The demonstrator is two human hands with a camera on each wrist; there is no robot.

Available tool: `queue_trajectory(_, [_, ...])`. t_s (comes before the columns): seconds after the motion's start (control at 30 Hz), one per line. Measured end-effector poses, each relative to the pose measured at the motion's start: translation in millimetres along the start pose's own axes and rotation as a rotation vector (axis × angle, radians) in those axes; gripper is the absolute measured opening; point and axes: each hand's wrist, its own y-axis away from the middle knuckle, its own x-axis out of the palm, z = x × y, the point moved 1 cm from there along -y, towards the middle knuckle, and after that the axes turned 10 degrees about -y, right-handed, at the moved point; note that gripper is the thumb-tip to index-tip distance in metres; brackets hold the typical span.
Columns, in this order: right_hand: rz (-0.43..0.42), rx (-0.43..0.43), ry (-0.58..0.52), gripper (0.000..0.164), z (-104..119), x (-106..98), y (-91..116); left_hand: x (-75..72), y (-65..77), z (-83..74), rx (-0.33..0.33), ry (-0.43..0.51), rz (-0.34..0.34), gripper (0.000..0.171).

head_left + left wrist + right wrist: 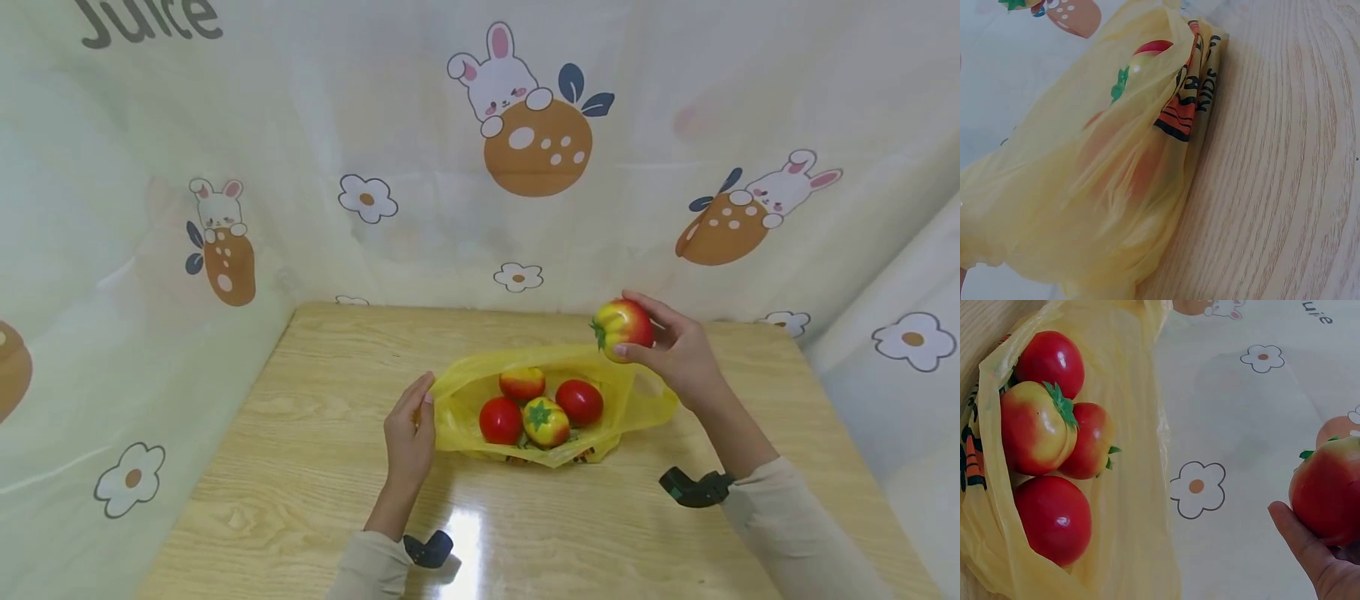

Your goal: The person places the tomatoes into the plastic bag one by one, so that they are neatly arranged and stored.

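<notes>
In the head view my right hand (681, 350) grips a red-and-yellow tomato (624, 330) between thumb and fingers, above the right side of a yellow plastic bag (645, 408). The tomato's green leafy top faces left. My left hand (412, 429) pinches the bag's left edge. The bag's mouth gapes upward, showing several tomatoes inside. Two are plain red, a left one (500, 420) and a right one (580, 402). A yellow-red tomato (546, 422) with a green star-shaped top lies between them, and another yellow-red tomato (522, 383) is behind. Thin plastic veils them in the left wrist view.
The bag lies on a light wood-grain table (315, 483). Behind it and at both sides hangs a pale curtain (420, 250) printed with rabbits, oranges and flowers. Dark wrist cameras are strapped to the left wrist (429, 550) and right wrist (696, 488).
</notes>
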Motion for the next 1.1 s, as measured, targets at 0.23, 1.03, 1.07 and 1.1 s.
queue_trajectory(0.23, [0.022, 0.010, 0.020, 0.065, -4.2, 5.3, 4.4, 3.1, 5.2, 9.3, 0.000, 0.001, 0.007, 0.028])
queue_trajectory(1.03, [0.088, 0.094, 0.130, 0.070, -18.2, 27.2, 6.2, -14.3, 2.3, -31.2, 0.023, -0.007, 0.002, 0.026])
queue_trajectory(1.07, [0.090, 0.098, 0.142, 0.070, -20.0, 28.0, 6.4, -14.8, 2.1, -31.6, 0.026, -0.005, 0.003, 0.026])
queue_trajectory(1.1, [0.095, 0.102, 0.155, 0.070, -21.8, 28.9, 6.6, -15.0, 1.8, -31.4, 0.028, -0.004, 0.003, 0.026])
